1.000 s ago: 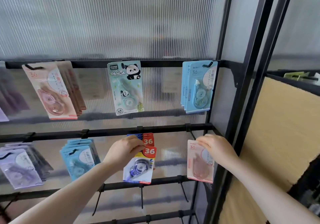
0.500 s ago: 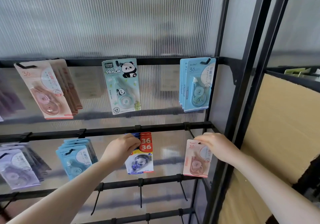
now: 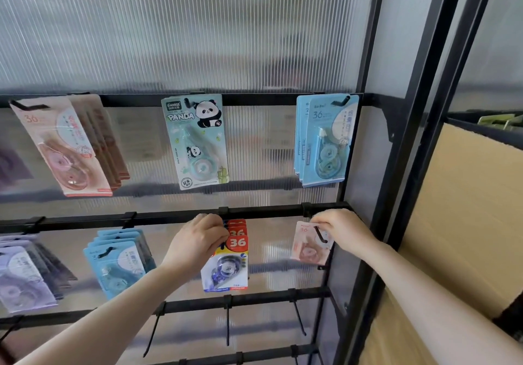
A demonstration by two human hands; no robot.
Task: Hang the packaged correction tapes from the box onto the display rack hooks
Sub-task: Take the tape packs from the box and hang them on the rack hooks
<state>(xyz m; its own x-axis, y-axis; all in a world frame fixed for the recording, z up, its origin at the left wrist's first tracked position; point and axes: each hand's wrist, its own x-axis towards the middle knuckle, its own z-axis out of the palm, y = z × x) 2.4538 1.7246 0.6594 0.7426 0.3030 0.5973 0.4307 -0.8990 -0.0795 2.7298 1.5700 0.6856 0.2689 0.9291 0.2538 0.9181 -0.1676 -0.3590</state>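
1. the left hand [image 3: 198,247] pinches the top of a stack of packs marked "36" [image 3: 229,263], just under the middle bar of the display rack [image 3: 169,219], near its centre. its fingers hide the hang holes, so if the front pack is not fully over the hook, it may slide off once the hand lets go.
2. the right hand [image 3: 343,233] pinches the top edge of a pink correction tape pack [image 3: 308,244] at the right end of the same bar, close to the rack's right upright. the black hook [image 3: 321,234] shows across the card, and the pack hangs tilted; i judge it only partly threaded, so an early release may drop it.
3. pushing the card hard against the hook tip may tear the hang hole.
4. both hands work at once, so attention is split; a slip on one side may go unnoticed.
5. the blue packs [image 3: 117,263] towards the bar's left end hang askew; knocking the bar may shake them loose.
6. the box is not in view.
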